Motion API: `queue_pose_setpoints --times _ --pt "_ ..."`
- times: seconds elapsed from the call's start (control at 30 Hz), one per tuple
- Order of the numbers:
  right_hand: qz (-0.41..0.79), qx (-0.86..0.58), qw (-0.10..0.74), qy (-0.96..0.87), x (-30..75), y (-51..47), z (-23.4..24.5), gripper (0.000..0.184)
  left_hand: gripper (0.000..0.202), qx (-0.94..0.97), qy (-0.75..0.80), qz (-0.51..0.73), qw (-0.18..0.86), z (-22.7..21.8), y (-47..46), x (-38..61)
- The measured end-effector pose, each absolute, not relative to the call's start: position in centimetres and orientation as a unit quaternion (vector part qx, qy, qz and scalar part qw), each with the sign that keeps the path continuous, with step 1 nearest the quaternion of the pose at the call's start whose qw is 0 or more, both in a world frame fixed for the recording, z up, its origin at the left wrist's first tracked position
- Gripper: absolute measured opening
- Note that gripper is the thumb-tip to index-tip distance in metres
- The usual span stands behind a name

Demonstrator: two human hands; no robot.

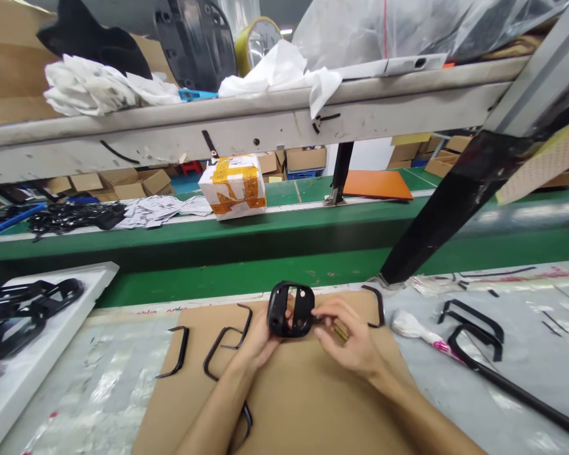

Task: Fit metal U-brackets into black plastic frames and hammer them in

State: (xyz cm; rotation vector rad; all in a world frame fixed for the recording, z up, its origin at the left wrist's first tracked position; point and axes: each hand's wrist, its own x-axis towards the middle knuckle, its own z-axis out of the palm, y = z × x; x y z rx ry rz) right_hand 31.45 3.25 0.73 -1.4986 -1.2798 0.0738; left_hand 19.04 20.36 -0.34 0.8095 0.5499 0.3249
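Observation:
My left hand (pixel 258 341) grips a black plastic part (pixel 290 308) with openings in it, holding it upright over a brown cardboard sheet (pixel 294 398). My right hand (pixel 348 338) is closed at the part's right edge, fingers pinched on a thin tool I cannot make out clearly. Thin black curved plastic strips (pixel 225 341) lie on the cardboard left of my hands, and one more strip (pixel 378 304) lies to the right.
A white tray (pixel 38 360) with several black parts sits at the left. More black strips (pixel 474 325) and a long black bar lie at the right. A green conveyor belt (pixel 284 240) runs behind, carrying a taped white box (pixel 233 185). A cluttered shelf hangs overhead.

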Motion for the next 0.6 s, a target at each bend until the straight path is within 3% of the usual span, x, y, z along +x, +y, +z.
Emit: queue_pose_setpoints --times 0.03,0.13,0.2,0.37,0.5,0.6 --pt "0.007 -0.648 0.544 -0.533 31.7 3.2 0.6 0.047 0.055 0.372 0.264 0.155 0.876 -0.2 20.3 19.0" --pt "0.021 -0.68 0.476 -0.557 32.1 3.5 -0.3 0.122 0.055 0.35 0.26 0.133 0.89 0.1 19.5 19.1" --pt "0.053 -0.689 0.451 -0.565 32.1 3.8 -0.9 0.142 0.051 0.363 0.25 0.109 0.891 0.1 18.8 19.2" --pt "0.062 -0.67 0.474 -0.568 31.9 4.1 -1.1 0.123 0.05 0.387 0.232 0.1 0.887 0.1 18.1 19.3" --pt "0.048 -0.643 0.479 -0.595 31.7 3.9 -0.5 0.122 0.052 0.366 0.193 0.046 0.909 0.8 18.4 19.1" --pt "0.026 -0.636 0.48 -0.603 31.5 3.9 -0.4 0.123 0.039 0.299 0.184 0.029 0.936 1.4 18.3 19.1"
